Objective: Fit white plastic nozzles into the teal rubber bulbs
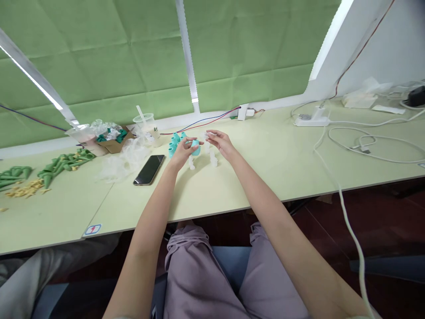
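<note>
Your left hand: closed around one turquoise piece, held above the surface.
Your right hand: fingertips pinched on a small pale piece, its shape too blurred to tell, just beside the turquoise one.
Turquoise group: several, standing on the surface beyond your left hand.
Translucent white pieces: on the surface, below your hands.
Black phone: one, lying flat, left of your left hand.
</note>
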Demonstrator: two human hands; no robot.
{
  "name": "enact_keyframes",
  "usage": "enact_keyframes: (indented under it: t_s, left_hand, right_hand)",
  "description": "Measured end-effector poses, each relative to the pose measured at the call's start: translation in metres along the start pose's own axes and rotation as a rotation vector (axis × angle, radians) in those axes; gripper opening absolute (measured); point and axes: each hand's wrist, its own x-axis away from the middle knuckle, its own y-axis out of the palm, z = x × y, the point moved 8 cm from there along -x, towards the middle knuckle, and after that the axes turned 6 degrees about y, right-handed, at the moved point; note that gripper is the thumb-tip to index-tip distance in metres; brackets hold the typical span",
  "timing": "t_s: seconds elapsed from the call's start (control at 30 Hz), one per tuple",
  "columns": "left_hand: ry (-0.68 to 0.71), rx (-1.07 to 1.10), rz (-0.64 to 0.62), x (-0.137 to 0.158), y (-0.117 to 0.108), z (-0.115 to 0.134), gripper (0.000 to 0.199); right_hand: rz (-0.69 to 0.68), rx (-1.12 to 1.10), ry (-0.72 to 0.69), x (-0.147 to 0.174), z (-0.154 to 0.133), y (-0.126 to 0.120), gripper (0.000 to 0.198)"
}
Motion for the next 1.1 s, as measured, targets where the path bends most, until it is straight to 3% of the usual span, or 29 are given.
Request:
enact_keyframes:
  t_s: [0.17, 0.3, 0.5, 0.7, 0.9, 1.1]
  left_hand:
    - [0.046, -0.161, -0.046, -0.002, 0.003, -0.002, 0.046]
    - [0.01, -0.216, 0.038, -0.001, -0.002, -0.004, 0.061]
    - [0.081, -0.345, 0.134, -0.002, -0.009, 0.008, 0.035]
    - [0.077, -0.19, 0.074, -0.003, -0.001, 0.006, 0.035]
    - [0.056, -0.147, 0.138, -0.002, -0.006, 0.001, 0.04]
    - [0.164, -0.451, 0.149, -0.002, -0.01, 0.009, 0.041]
  right_hand:
    - [-0.017, 0.08, 0.0, 0.003, -0.001, 0.005, 0.03]
    - [-0.049, 0.119, 0.008, 0.003, 0.002, 0.011, 0.031]
    - [-0.064, 0.104, -0.034, 0.004, -0.001, 0.011, 0.032]
    - [-0.079, 0.139, -0.042, 0.002, 0.0, 0.011, 0.035]
    - [-0.098, 0.209, -0.08, 0.001, 0.0, 0.014, 0.047]
    - [-0.079, 0.291, -0.153, -0.004, -0.001, 0.009, 0.043]
